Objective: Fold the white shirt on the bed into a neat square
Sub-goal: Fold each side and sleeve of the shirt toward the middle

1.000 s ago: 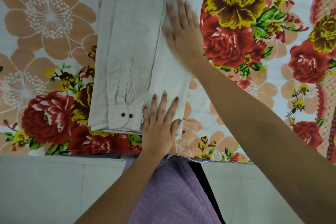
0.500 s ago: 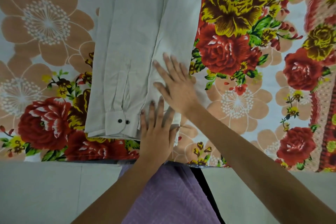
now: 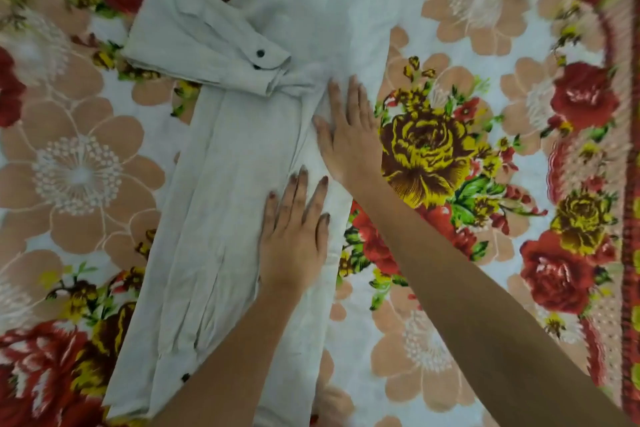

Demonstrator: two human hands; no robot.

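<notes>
White shirt [image 3: 242,163] on floral bedsheet [image 3: 485,135]

One white shirt [image 3: 249,156] lies on one bed, which is covered by a single flowered sheet [image 3: 485,156]. Two hands rest flat on the shirt: the left hand [image 3: 294,236] nearer, the right hand [image 3: 349,139] just beyond it. Two bare forearms reach in from the near edge. One sleeve cuff [image 3: 207,42] lies folded across the shirt at far left, with two dark buttons [image 3: 260,53] showing on it. One more dark button [image 3: 186,377] shows near the near left edge.
</notes>
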